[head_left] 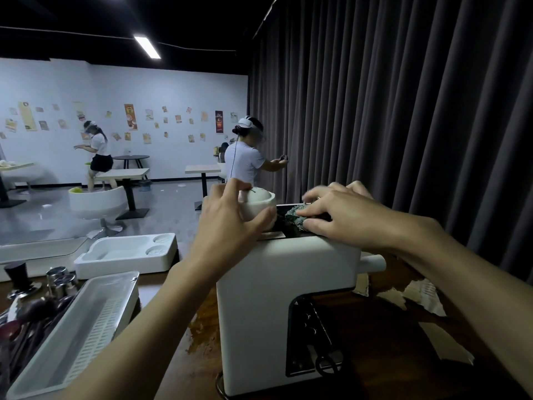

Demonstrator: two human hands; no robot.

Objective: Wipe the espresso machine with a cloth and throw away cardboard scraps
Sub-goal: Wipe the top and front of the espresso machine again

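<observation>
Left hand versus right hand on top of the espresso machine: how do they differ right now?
The left hand grips a white cup, thumb and fingers round its wall; the right hand holds a grey-green cloth down on the top. The left hand is at the espresso machine's left edge; the right hand is nearer its right side. Both are over the machine's top.

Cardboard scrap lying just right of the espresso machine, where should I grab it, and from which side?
Pinch the cardboard scrap by its torn edge, probably from above and the right. It lies nearly flat on the table, so only an edge offers a hold, and the espresso machine blocks the left. The right hand holds the cloth, the left hand the cup; the right is nearer.
</observation>
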